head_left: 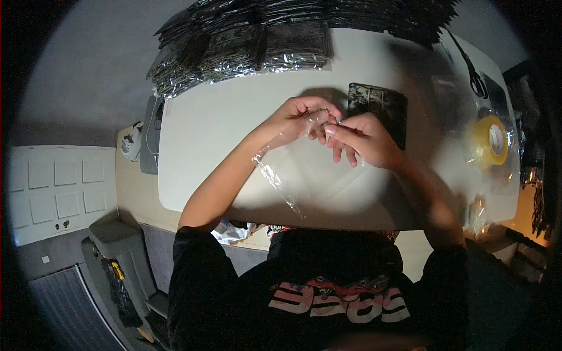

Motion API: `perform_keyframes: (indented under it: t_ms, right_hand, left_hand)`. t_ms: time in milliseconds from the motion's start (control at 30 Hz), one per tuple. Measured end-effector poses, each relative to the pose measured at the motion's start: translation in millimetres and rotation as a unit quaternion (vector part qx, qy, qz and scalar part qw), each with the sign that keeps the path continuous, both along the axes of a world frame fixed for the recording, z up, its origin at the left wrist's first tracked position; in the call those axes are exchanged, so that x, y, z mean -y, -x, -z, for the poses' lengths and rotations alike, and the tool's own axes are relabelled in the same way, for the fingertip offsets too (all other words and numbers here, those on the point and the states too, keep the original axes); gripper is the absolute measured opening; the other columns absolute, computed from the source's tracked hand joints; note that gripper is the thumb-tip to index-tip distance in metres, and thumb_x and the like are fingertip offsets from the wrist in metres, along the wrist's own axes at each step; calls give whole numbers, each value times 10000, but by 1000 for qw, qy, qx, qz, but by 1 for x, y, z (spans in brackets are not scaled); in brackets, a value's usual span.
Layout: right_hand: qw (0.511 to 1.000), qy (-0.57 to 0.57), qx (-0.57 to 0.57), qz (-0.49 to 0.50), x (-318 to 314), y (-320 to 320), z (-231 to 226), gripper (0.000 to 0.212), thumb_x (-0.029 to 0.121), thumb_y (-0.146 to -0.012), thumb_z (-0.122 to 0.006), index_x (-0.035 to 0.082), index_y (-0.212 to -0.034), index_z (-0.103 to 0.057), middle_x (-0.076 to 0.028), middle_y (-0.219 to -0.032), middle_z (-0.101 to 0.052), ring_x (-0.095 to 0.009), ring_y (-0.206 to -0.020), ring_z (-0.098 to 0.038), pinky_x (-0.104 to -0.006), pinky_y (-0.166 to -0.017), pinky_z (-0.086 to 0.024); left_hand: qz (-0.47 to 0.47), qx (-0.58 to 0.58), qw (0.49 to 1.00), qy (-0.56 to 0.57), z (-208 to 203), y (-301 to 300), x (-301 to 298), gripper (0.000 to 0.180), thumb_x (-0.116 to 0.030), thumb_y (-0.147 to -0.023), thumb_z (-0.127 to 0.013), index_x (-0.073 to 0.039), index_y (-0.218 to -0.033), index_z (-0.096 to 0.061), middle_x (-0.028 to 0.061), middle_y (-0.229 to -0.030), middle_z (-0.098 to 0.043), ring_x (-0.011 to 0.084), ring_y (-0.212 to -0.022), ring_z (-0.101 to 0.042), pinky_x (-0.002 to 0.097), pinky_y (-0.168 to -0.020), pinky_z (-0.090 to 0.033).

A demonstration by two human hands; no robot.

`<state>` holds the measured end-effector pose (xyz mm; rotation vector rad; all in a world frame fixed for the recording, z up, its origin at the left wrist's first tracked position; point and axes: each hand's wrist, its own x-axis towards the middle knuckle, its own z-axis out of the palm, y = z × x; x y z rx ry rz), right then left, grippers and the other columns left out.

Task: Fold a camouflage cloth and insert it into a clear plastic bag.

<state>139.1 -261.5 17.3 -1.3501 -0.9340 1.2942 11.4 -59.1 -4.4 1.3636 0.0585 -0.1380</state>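
Observation:
Over the middle of the white table [199,140], I hold a thin transparent plastic bag [275,175] up between my hands. My left hand [301,120] has its fingers curled at the bag's upper end, and the film drapes over the palm and wrist. With thumb and forefinger my right hand [372,140] pinches the same end, its other fingers hanging loose below. The bag's lower part trails down toward the near table edge. Behind my right hand lies a flat dark packet with a mottled camouflage pattern [377,100], partly covered by that hand.
Stacks of dark packets in shiny plastic [234,50] line the far side of the table. A wide roll of clear yellowish tape [481,140] stands at the right, with black-handled scissors [477,86] beyond it. A grey sofa [123,245] is at the left.

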Motion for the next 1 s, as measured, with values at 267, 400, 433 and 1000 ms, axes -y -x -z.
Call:
perform_keyframes:
  t_ms: [267, 400, 433, 1000]
  right_hand:
    - [1000, 6, 0, 0, 2, -2, 0, 432, 349, -1093, -626, -53, -978, -736, -131, -790, -745, -118, -549, -620, -264, -500, -477]
    - [1000, -1, -6, 17, 2, 1, 7, 427, 349, -1091, -630, -51, -986, -736, -121, -772, -743, -108, -521, -606, -260, -480, -460]
    - [1000, 1, -5, 13, 2, 1, 7, 427, 349, -1091, -630, -51, -986, -736, -121, -772, -743, -108, -521, -606, -260, -480, -460]
    - [998, 49, 33, 37, -1, 0, -5, 448, 360, -1099, -608, -48, -953, -725, -107, -614, -666, -123, -451, -582, -276, -446, -457]
  left_hand:
    - [-16, -1, 999, -41, -3, 1, 4, 264, -316, -1080, -665, -53, -1082, -693, 31, -875, -720, 118, -733, -697, 235, -621, -491]
    - [-18, -21, 999, -16, -1, 0, 4, 225, -278, -1090, -626, -59, -1062, -672, 39, -919, -734, 113, -757, -699, 241, -643, -491]
    - [-22, -20, 999, -14, 4, 2, 2, 225, -278, -1090, -626, -59, -1062, -672, 39, -919, -734, 113, -757, -699, 241, -643, -491]
    - [-147, -29, 985, 89, -1, 2, -28, 54, -90, -1017, -552, -72, -986, -593, 22, -836, -636, 97, -687, -600, 237, -626, -484]
